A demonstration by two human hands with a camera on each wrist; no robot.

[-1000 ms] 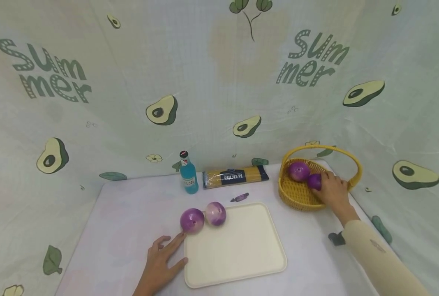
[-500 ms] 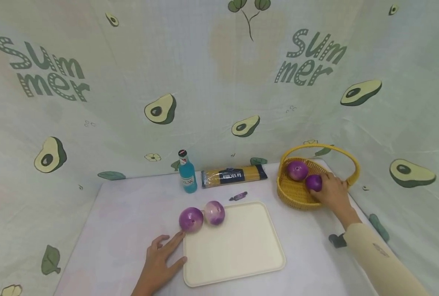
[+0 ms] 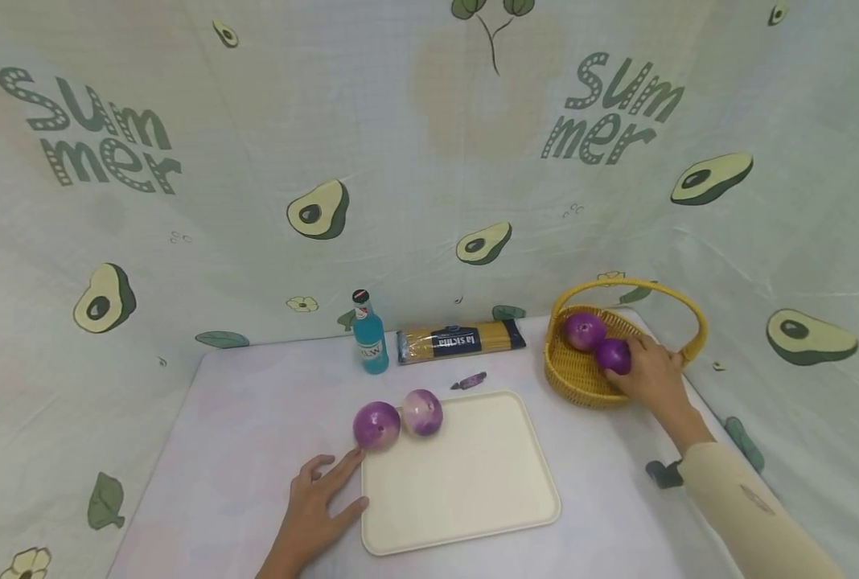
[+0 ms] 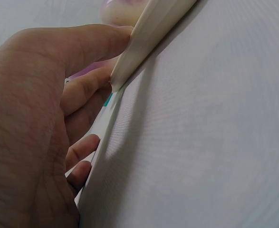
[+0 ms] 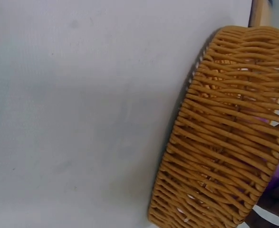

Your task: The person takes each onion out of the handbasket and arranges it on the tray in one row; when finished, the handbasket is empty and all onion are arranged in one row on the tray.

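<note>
Purple ball (image 3: 612,355) shifted left, right hand (image 3: 654,376) hiding part

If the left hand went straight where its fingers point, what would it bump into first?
Probably the tray: the left hand seems to touch its rim. Just beyond comes the leftmost purple ball at the corner; any gap there is hard to judge.

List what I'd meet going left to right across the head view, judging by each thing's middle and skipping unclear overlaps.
Left hand, blue bottle, purple-and-white ball, small purple candy-shaped item, rear purple ball in the basket, dark purple ball, right hand.
</note>
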